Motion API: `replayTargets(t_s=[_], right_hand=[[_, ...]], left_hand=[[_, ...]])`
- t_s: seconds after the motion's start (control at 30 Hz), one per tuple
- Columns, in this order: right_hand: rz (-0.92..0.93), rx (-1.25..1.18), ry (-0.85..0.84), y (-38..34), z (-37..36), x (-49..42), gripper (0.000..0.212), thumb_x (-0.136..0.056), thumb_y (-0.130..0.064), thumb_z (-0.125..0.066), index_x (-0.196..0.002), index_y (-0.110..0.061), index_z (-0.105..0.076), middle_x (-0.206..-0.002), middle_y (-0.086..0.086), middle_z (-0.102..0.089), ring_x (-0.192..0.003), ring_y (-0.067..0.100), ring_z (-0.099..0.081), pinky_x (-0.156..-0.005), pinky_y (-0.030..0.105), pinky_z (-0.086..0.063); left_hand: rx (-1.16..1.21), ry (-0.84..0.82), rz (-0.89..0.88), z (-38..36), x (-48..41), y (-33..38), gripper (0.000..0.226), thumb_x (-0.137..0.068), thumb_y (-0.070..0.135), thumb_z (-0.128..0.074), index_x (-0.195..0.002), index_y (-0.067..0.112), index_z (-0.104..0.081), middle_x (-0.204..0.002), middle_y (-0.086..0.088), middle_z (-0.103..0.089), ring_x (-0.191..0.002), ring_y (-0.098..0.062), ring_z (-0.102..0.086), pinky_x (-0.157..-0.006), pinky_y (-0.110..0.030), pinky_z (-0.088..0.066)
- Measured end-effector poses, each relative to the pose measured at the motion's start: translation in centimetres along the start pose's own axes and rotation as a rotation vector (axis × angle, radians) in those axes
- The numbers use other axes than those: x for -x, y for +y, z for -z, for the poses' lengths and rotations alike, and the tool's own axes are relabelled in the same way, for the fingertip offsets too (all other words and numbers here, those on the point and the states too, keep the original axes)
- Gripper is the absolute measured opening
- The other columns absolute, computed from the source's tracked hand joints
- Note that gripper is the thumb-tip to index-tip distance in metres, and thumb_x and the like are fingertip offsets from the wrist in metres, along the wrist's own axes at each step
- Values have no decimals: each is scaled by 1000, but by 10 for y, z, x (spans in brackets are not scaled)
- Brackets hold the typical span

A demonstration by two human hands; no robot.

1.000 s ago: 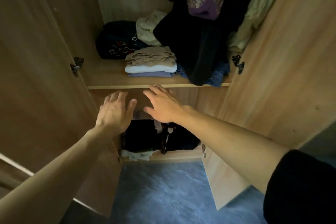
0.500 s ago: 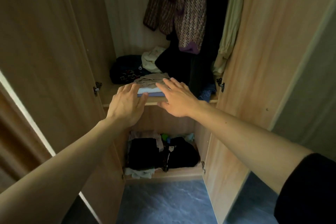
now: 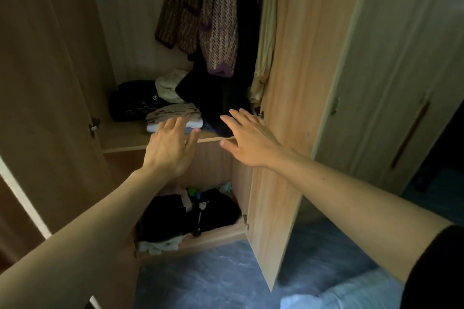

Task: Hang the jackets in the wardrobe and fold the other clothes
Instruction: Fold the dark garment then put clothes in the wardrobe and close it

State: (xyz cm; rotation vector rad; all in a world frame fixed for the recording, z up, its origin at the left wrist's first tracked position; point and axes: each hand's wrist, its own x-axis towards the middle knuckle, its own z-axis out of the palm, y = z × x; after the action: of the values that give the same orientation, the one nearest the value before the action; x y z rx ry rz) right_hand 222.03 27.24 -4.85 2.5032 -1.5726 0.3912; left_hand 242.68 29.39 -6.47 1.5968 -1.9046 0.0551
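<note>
Both my arms reach into an open wooden wardrobe (image 3: 281,32). My left hand (image 3: 170,148) is spread flat in front of a small folded stack (image 3: 175,114) of beige, white and blue clothes on the middle shelf (image 3: 125,138). My right hand (image 3: 248,140) hovers open to the right, near the shelf's front edge, holding nothing. Above hang a patterned knit jacket (image 3: 216,15), a black garment (image 3: 246,32) and a pale yellow one (image 3: 266,32). A dark bundle (image 3: 133,100) and a cream cloth (image 3: 168,85) lie at the shelf's back.
The lower compartment holds black folded clothes (image 3: 175,216) and small coloured items. The right door (image 3: 273,183) and left door (image 3: 45,83) stand open. A closed door with a long handle (image 3: 409,133) is further right. Blue floor (image 3: 200,281) lies below; pale fabric (image 3: 339,296) shows at bottom right.
My view has risen from the lower compartment to the hanging clothes. Both hands have lifted to shelf height and moved apart, the right one drifting right.
</note>
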Motion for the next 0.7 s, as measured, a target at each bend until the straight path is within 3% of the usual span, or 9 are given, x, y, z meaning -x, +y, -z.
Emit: replayTargets(t_s=[0.27, 0.43, 0.7], right_hand=[[-149, 17, 130, 73, 37, 54, 66, -99, -46, -46, -155, -18, -23, -163, 9, -21, -150, 27, -16, -119, 45, -18], [-171, 99, 206, 127, 59, 69, 59, -99, -40, -48, -150, -16, -30, -160, 13, -24, -149, 32, -18, -118, 47, -17], [-299, -63, 303, 226, 82, 62, 72, -99, -37, -52, -155, -16, -13, -165, 17, 1, -152, 35, -3, -121, 52, -18]], left_hand=[[39, -21, -146, -27, -23, 92, 51, -102, 43, -42, -142, 12, -45, -144, -13, -49, -132, -34, -40, -104, -45, -36], [44, -14, -187, -50, -49, 143, 53, -100, 46, -40, -140, 12, -47, -144, -13, -50, -130, -36, -43, -102, -51, -40], [21, -30, -202, -89, -90, 215, 47, -100, 45, -43, -135, 14, -48, -138, -8, -52, -126, -32, -45, -98, -48, -41]])
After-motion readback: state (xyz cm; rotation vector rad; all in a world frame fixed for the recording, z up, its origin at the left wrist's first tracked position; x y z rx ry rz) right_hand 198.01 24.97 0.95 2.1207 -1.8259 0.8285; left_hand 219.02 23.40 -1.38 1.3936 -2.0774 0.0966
